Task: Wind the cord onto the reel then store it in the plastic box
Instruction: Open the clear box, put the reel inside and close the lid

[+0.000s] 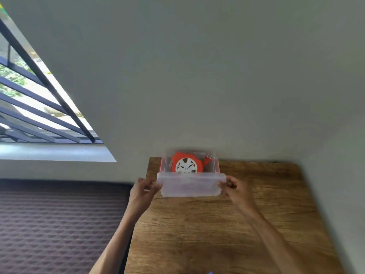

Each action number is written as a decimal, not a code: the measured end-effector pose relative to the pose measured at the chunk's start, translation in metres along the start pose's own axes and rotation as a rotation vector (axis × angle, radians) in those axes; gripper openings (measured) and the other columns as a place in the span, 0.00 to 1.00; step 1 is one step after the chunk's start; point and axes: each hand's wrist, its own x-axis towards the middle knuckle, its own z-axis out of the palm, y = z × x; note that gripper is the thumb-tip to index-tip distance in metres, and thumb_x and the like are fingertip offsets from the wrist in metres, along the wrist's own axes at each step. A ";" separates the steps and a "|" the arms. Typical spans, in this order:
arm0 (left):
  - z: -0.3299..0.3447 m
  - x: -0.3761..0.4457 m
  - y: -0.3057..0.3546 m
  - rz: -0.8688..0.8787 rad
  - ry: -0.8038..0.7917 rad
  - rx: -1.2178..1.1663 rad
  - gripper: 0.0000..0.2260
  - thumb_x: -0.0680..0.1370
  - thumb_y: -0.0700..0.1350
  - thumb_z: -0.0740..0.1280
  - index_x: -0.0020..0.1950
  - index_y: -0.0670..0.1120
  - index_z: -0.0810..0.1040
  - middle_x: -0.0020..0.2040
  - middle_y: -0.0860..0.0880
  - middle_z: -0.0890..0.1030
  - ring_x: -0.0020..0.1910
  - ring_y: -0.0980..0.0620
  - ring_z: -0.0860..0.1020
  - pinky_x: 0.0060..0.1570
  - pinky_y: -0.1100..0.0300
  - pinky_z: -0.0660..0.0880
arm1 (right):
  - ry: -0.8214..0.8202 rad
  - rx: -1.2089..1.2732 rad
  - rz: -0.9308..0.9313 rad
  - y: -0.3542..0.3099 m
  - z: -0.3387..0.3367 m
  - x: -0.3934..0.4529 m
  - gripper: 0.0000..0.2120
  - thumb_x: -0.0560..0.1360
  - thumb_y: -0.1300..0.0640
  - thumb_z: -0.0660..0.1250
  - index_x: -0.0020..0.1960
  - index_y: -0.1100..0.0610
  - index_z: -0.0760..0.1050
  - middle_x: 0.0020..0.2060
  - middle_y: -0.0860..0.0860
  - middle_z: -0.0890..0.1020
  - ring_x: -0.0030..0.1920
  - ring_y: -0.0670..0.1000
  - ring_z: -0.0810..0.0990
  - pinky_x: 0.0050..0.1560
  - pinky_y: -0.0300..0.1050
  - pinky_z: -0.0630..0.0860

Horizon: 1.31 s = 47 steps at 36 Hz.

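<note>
Head view: we've got the lid [191,184] pinched at both ends, left hand [145,187] and right hand [234,186] each curled on an edge, so it sits level for lowering. The reel [186,163] already sits inside the plastic box [216,165], hard against the wall [217,76]. Plenty of bare table [217,224] nearer us.

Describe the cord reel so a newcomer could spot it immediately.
Find the wooden table against the grey wall; at its far edge sits a clear plastic box, gripped at both ends. Inside lies the cord reel: the only orange thing, round, with a white socket face.
</note>
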 end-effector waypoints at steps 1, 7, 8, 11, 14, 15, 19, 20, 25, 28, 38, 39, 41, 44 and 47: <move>0.003 0.006 0.005 0.005 0.005 -0.025 0.05 0.83 0.52 0.74 0.55 0.52 0.86 0.53 0.49 0.80 0.51 0.55 0.82 0.47 0.60 0.75 | 0.049 -0.030 -0.065 -0.007 0.002 0.003 0.04 0.78 0.49 0.76 0.51 0.46 0.86 0.42 0.54 0.88 0.42 0.52 0.87 0.41 0.48 0.85; 0.022 0.048 0.026 -0.006 0.063 -0.080 0.12 0.86 0.54 0.69 0.51 0.46 0.83 0.46 0.51 0.87 0.46 0.49 0.85 0.46 0.49 0.80 | 0.223 -0.236 -0.198 -0.032 0.008 0.042 0.12 0.80 0.41 0.72 0.47 0.49 0.85 0.36 0.45 0.86 0.35 0.47 0.85 0.31 0.45 0.79; 0.025 0.056 0.028 -0.016 0.078 -0.070 0.13 0.86 0.54 0.69 0.51 0.46 0.84 0.45 0.50 0.87 0.46 0.48 0.86 0.47 0.48 0.81 | 0.223 -0.256 -0.181 -0.033 0.009 0.051 0.13 0.81 0.42 0.71 0.48 0.50 0.85 0.37 0.44 0.86 0.36 0.45 0.86 0.30 0.40 0.79; 0.036 0.080 0.028 -0.047 0.106 0.010 0.14 0.85 0.54 0.70 0.55 0.45 0.89 0.48 0.47 0.90 0.50 0.45 0.86 0.54 0.46 0.82 | 0.180 -0.307 -0.097 -0.031 0.013 0.077 0.15 0.82 0.45 0.71 0.53 0.56 0.87 0.39 0.47 0.87 0.38 0.47 0.86 0.36 0.43 0.80; 0.048 0.101 0.020 -0.100 0.128 0.047 0.15 0.84 0.56 0.71 0.53 0.45 0.90 0.48 0.46 0.91 0.51 0.44 0.87 0.54 0.49 0.80 | 0.165 -0.332 -0.001 -0.022 0.020 0.099 0.16 0.82 0.48 0.73 0.60 0.60 0.85 0.49 0.55 0.89 0.48 0.57 0.88 0.50 0.54 0.85; 0.052 0.107 0.017 -0.131 0.148 0.042 0.16 0.83 0.57 0.72 0.51 0.46 0.90 0.47 0.47 0.90 0.51 0.44 0.86 0.52 0.51 0.78 | 0.172 -0.339 0.025 -0.020 0.022 0.104 0.16 0.82 0.49 0.73 0.62 0.60 0.85 0.51 0.55 0.89 0.50 0.57 0.88 0.53 0.55 0.85; 0.063 0.126 0.011 -0.190 0.239 0.027 0.15 0.80 0.60 0.74 0.51 0.49 0.90 0.40 0.59 0.85 0.51 0.49 0.85 0.46 0.63 0.70 | 0.217 -0.384 0.066 -0.010 0.026 0.119 0.14 0.81 0.51 0.74 0.60 0.59 0.86 0.50 0.54 0.89 0.49 0.54 0.86 0.51 0.48 0.81; 0.064 0.129 0.010 -0.194 0.258 0.032 0.15 0.80 0.60 0.75 0.52 0.49 0.90 0.41 0.58 0.86 0.51 0.50 0.85 0.47 0.63 0.71 | 0.231 -0.375 0.082 -0.007 0.027 0.123 0.13 0.81 0.50 0.74 0.59 0.58 0.86 0.50 0.54 0.89 0.48 0.54 0.86 0.48 0.46 0.79; 0.066 0.139 0.004 -0.215 0.318 0.024 0.18 0.76 0.62 0.78 0.52 0.49 0.91 0.44 0.54 0.90 0.45 0.55 0.85 0.50 0.59 0.76 | 0.152 -0.181 0.215 0.009 0.027 0.144 0.14 0.79 0.43 0.74 0.58 0.51 0.85 0.46 0.47 0.89 0.46 0.50 0.88 0.44 0.46 0.83; 0.064 0.136 0.006 -0.211 0.342 0.030 0.15 0.76 0.62 0.78 0.50 0.51 0.90 0.37 0.62 0.84 0.37 0.68 0.81 0.42 0.74 0.72 | 0.041 0.024 0.375 0.013 0.021 0.153 0.17 0.75 0.38 0.77 0.58 0.46 0.83 0.45 0.47 0.90 0.44 0.49 0.90 0.41 0.48 0.87; 0.058 0.128 0.017 -0.178 0.325 0.088 0.15 0.80 0.59 0.75 0.55 0.48 0.89 0.41 0.56 0.85 0.44 0.54 0.85 0.53 0.52 0.82 | -0.209 0.201 0.556 0.010 0.013 0.158 0.25 0.70 0.34 0.78 0.59 0.49 0.85 0.51 0.52 0.90 0.53 0.55 0.89 0.52 0.53 0.85; 0.058 0.127 0.017 -0.182 0.328 0.094 0.15 0.81 0.59 0.74 0.55 0.47 0.89 0.41 0.56 0.86 0.44 0.54 0.84 0.54 0.52 0.81 | -0.206 0.214 0.540 0.011 0.013 0.157 0.25 0.70 0.36 0.79 0.59 0.50 0.85 0.52 0.53 0.90 0.53 0.54 0.89 0.52 0.53 0.85; 0.058 0.126 0.016 -0.192 0.327 0.082 0.16 0.81 0.59 0.74 0.56 0.47 0.90 0.43 0.54 0.87 0.45 0.54 0.84 0.57 0.52 0.80 | -0.201 0.250 0.524 0.014 0.010 0.154 0.28 0.67 0.39 0.82 0.62 0.52 0.84 0.53 0.53 0.90 0.51 0.54 0.90 0.51 0.53 0.86; 0.055 0.128 0.011 -0.246 0.310 0.020 0.15 0.80 0.60 0.76 0.53 0.49 0.90 0.39 0.62 0.85 0.41 0.65 0.83 0.50 0.64 0.79 | -0.222 0.261 0.510 0.015 0.005 0.155 0.32 0.65 0.40 0.85 0.63 0.52 0.83 0.54 0.52 0.90 0.53 0.53 0.90 0.50 0.52 0.87; 0.049 0.129 0.002 -0.307 0.254 -0.057 0.17 0.78 0.61 0.77 0.50 0.47 0.91 0.38 0.60 0.85 0.41 0.60 0.84 0.52 0.53 0.83 | -0.228 0.245 0.486 0.012 -0.001 0.158 0.30 0.63 0.44 0.85 0.60 0.56 0.84 0.53 0.55 0.90 0.53 0.54 0.90 0.49 0.51 0.88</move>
